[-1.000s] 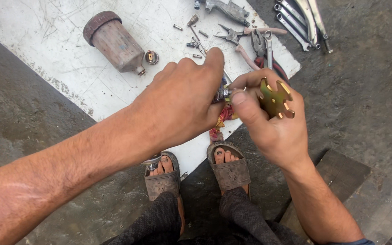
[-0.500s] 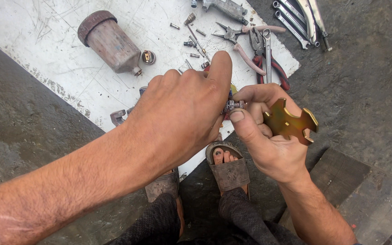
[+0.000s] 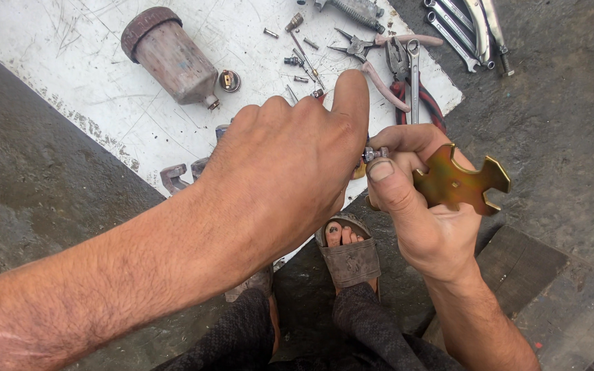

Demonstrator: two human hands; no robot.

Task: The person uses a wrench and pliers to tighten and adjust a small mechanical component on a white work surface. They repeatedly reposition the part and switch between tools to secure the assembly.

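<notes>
Between both hands — left hand (image 3: 290, 165), right hand (image 3: 421, 213) — small metal fitting (image 3: 375, 153).

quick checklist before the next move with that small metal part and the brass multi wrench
1. Small metal part pinched in the right hand: ok.
2. Brass multi-wrench secure in the right hand: ok, tucked against the fingers.
3. Left hand on the part: cannot tell, its fingertips hide the contact.
4. Loose screws kept on the white sheet: ok.
5. Pliers and spanners lying close by: ok.
6. Sandalled foot away from the loose parts: ok.
</notes>
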